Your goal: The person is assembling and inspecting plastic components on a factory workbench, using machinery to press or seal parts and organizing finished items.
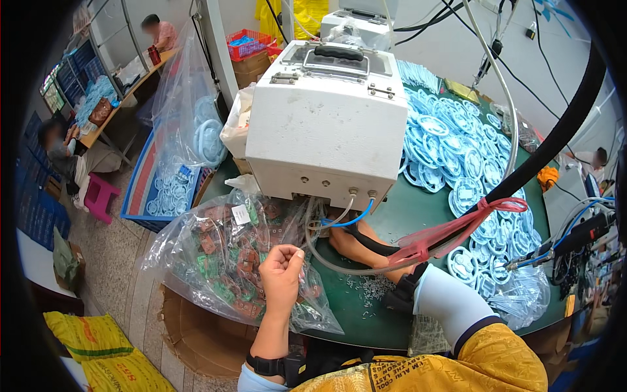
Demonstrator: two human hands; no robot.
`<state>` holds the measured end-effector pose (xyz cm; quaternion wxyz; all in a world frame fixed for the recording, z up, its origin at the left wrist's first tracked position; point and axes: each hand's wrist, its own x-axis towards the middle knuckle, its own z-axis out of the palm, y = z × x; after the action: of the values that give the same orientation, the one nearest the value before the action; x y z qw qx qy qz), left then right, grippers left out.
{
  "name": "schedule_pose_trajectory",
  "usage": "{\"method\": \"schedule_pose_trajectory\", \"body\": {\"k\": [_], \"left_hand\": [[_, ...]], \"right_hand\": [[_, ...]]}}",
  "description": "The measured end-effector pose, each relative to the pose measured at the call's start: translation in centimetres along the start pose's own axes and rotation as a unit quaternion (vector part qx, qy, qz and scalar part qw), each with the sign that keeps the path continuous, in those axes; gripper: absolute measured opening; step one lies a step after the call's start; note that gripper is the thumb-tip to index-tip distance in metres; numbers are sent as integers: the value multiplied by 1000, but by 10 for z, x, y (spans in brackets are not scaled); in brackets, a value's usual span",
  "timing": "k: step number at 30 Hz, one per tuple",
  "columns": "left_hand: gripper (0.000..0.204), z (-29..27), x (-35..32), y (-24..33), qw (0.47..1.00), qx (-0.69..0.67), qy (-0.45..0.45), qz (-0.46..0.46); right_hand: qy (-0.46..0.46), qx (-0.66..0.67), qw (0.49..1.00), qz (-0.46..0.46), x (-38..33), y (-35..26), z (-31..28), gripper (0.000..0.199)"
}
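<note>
My left hand (281,276) is raised over a clear plastic bag (171,251) of small red and green circuit boards (248,261). Its thumb presses against curled fingers; whatever may be pinched there is too small to name. Beneath the front of a white metal machine (324,124), my right hand (353,243) curls near a black hose (382,247) that runs along the wrist. Hoses and the machine's underside hide most of those fingers and what they grip. Small pale screw-like pieces (369,287) are scattered on the green tabletop (339,313) by my right wrist.
Light blue round plastic parts (457,144) are heaped on the right side of the table. A pink tie (450,238) binds the hoses crossing above it. At left stands a blue crate (140,196) holding bagged blue parts. Other people sit working farther off.
</note>
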<state>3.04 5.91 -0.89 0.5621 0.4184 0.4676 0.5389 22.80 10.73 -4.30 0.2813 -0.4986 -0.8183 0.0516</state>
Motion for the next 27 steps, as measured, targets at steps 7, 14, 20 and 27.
{"method": "schedule_pose_trajectory", "body": {"k": [7, 14, 20, 27], "left_hand": [[4, -2, 0, 0, 1000, -2, 6, -1], [3, -5, -2, 0, 999, -20, 32, 23], [4, -9, -4, -2, 995, -82, 59, 26], [5, -8, -7, -4, 994, -88, 55, 22]], "right_hand": [[-42, 27, 998, 24, -21, -18, -17, 25], [-51, -40, 997, 36, -48, -3, -49, 17], [-28, -104, 994, -11, -48, 16, -30, 26], [-12, -14, 994, 103, -20, 21, 17, 23]]}}
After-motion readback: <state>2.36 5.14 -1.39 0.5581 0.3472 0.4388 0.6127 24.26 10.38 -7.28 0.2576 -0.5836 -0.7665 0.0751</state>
